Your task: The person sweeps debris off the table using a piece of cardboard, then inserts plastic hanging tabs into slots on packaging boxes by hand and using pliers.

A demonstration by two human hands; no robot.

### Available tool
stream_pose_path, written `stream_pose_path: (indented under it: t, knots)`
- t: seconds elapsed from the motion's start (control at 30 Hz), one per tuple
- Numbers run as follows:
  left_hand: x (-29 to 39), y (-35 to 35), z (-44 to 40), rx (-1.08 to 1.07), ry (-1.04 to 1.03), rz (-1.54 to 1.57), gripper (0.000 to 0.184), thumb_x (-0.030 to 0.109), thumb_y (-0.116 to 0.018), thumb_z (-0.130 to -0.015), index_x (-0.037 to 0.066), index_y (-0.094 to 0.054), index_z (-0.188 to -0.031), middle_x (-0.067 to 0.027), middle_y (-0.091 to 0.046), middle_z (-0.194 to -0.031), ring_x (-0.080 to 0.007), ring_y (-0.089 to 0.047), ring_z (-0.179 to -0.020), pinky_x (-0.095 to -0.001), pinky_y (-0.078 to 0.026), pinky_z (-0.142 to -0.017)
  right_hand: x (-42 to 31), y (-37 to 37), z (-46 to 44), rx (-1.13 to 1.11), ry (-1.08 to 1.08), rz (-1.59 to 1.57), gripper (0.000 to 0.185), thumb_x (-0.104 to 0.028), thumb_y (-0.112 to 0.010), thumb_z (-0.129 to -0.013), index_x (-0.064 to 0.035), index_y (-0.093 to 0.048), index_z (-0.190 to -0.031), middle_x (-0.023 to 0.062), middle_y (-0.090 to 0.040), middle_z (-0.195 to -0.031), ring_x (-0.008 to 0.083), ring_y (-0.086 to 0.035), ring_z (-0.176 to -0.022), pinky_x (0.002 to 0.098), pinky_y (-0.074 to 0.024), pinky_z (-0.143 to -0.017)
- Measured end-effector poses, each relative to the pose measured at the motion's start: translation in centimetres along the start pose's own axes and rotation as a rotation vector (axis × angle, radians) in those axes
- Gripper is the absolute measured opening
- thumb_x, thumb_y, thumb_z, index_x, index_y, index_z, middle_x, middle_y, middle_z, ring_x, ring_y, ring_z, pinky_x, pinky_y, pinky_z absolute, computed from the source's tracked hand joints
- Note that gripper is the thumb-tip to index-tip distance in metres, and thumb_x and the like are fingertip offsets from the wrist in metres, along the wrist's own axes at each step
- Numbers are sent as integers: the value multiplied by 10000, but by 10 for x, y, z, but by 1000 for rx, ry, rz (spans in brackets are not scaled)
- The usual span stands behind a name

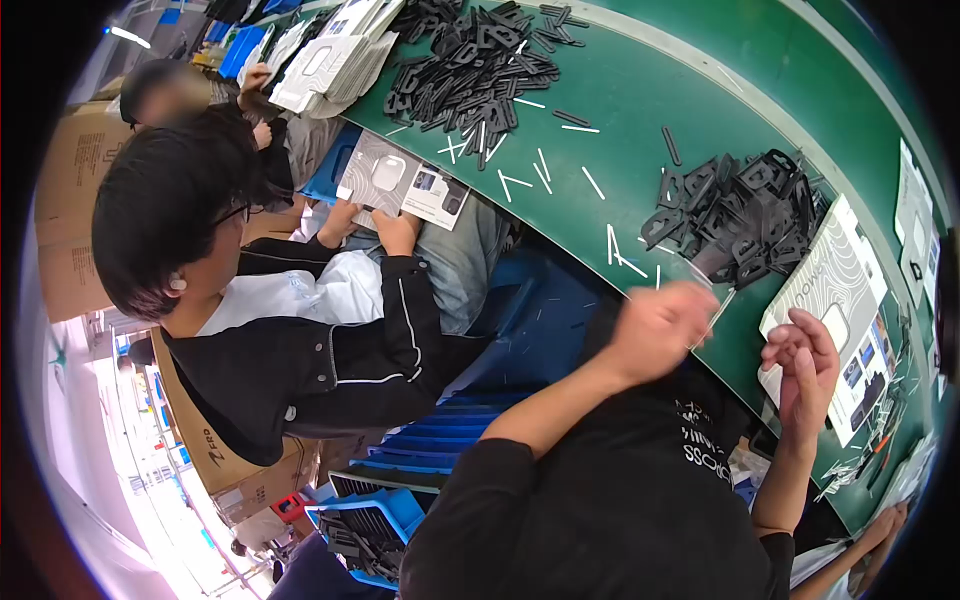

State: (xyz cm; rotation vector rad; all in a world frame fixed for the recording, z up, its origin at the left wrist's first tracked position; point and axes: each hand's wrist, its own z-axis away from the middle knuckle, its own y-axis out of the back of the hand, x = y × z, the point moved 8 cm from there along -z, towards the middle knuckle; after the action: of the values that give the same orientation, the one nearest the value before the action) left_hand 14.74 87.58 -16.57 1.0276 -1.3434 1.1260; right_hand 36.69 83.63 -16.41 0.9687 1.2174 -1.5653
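My left hand (665, 328) is over the front edge of the green table, smeared by motion. Its fingers look bent, and a thin white strip shows beside them; whether they grip it I cannot tell. Beyond that hand lies a pile of black plastic hanger-like pieces (745, 215). My right hand (803, 365) is raised with its palm turned up, fingers loosely bent and apart, with nothing visible in them. Behind it are flat printed cardboard packages (835, 310), white and grey with a wavy line pattern and a cut-out window.
A seated co-worker (300, 300) at the left holds a printed package (400, 180). A larger heap of black pieces (470, 70) and stacked packages (335, 60) lie farther along the green table (620, 90). White strips (595, 182) are scattered about. Blue crates (400, 510) stand below.
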Motion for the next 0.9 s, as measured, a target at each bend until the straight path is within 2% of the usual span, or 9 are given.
stream_pose_path:
  t: [0.07,0.13,0.2,0.23,0.4,0.57,0.9]
  knots:
    - [-8,69,0,361,19,248,138,95,-564,-958,23,-645,-873,-49,-609,-655,-135,-540,-507,-262,-430,-478,-1,9,6,-7,55,72,295,-78,-616,-917,68,-606,-1172,145,-661,-914,187,-595,-724,260,-494,-654]
    - [-18,143,11,711,-78,435,175,149,-528,-1013,25,-633,-948,-50,-582,-630,-130,-517,-492,-252,-425,-471,-2,25,14,19,81,162,287,-75,-609,-923,66,-610,-1174,140,-661,-912,184,-596,-735,260,-496,-672]
    - [-33,209,24,964,-167,553,199,182,-510,-1042,26,-622,-990,-44,-555,-612,-123,-495,-482,-246,-411,-464,-7,45,24,90,145,340,272,-67,-595,-937,60,-619,-1176,131,-662,-907,179,-596,-758,260,-499,-709]
    - [-43,240,31,1025,-191,525,215,210,-513,-1044,26,-615,-999,-32,-555,-635,-109,-501,-514,-233,-404,-483,-10,53,28,126,179,427,266,-63,-588,-943,57,-624,-1178,126,-662,-905,177,-596,-769,260,-501,-727]
    - [-89,318,46,1149,-135,594,226,228,-521,-1041,25,-612,-1000,-22,-564,-671,-101,-510,-553,-219,-410,-514,-9,73,38,225,203,626,205,-43,-565,-960,53,-652,-1118,108,-657,-889,163,-585,-767,252,-490,-752]
    - [-100,331,47,1164,-111,565,238,246,-535,-1036,25,-615,-999,-19,-575,-707,-99,-518,-585,-209,-416,-539,7,75,37,162,157,717,206,-68,-546,-997,44,-656,-1130,85,-661,-896,138,-581,-775,242,-486,-744]
    - [-111,328,47,1139,-92,574,243,245,-531,-1038,20,-618,-1015,-33,-580,-724,-106,-526,-599,-210,-428,-550,8,64,30,103,183,794,185,-58,-555,-986,48,-660,-1095,68,-639,-870,129,-561,-760,224,-462,-737]
